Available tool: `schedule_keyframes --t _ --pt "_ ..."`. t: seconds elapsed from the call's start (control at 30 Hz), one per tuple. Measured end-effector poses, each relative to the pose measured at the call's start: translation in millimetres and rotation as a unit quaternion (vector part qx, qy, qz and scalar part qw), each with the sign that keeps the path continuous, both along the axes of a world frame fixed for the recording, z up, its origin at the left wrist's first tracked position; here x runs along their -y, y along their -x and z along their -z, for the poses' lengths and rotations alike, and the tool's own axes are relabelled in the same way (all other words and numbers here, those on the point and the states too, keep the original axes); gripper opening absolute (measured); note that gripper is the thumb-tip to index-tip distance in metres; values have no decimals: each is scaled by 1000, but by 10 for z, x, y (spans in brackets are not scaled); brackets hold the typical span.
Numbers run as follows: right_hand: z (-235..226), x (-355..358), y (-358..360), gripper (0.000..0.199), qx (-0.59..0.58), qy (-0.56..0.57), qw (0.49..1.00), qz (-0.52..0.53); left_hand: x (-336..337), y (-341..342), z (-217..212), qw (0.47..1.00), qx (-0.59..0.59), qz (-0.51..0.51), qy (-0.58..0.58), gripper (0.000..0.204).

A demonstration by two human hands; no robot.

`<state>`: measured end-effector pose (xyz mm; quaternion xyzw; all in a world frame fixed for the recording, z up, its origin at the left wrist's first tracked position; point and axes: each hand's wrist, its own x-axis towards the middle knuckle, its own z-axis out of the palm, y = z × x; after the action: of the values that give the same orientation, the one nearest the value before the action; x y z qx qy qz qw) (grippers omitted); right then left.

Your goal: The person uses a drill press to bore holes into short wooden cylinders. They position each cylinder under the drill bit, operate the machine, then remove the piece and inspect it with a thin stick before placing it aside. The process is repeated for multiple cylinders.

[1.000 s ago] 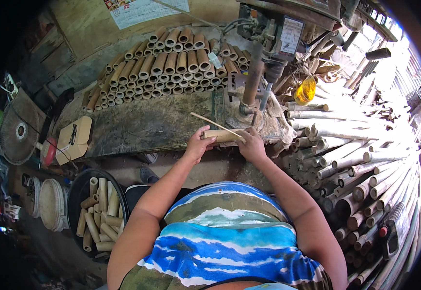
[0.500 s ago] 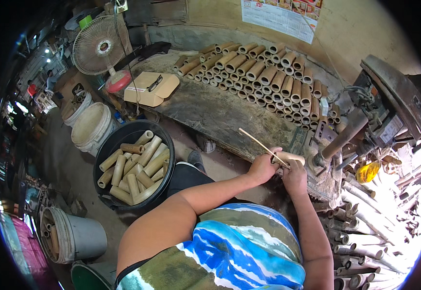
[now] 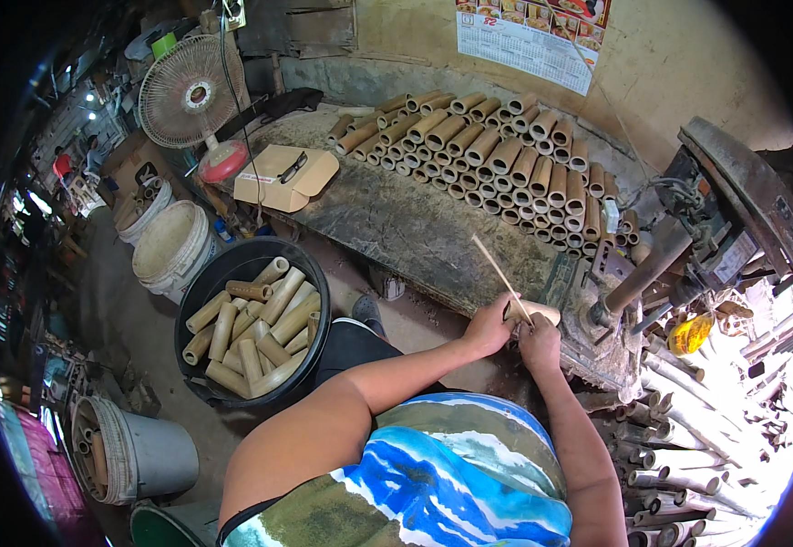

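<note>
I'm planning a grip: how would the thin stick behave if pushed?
The stick is probably light, being so thin. It seems fairly stiff, jutting straight from the right hand with its far end free. Pushed sideways, that slender length might snap.

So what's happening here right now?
The person's left hand holds a short bamboo tube near the edge of the bench; the right hand grips the lower end of a thin stick slanting across it. Stacked tubes sit on the bench, and loose ones fill much of a black tub.
</note>
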<state>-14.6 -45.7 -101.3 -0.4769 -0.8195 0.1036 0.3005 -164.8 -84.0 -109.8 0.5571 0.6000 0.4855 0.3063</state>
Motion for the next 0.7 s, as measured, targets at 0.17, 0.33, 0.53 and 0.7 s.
schedule_keyframes --t 0.17,0.33,0.53,0.7 --pt "-26 2 49 17 -7 11 1000 10 -16 17 -4 1000 -23 11 -14 49" --pt "10 -6 71 17 -24 33 998 45 -50 10 2 999 -23 22 -32 50" --pt "66 -21 22 17 -63 19 998 25 -54 -26 -27 999 -32 10 15 52" --pt "120 -30 -32 16 -62 -17 998 4 -72 -69 -71 998 -60 3 22 57"
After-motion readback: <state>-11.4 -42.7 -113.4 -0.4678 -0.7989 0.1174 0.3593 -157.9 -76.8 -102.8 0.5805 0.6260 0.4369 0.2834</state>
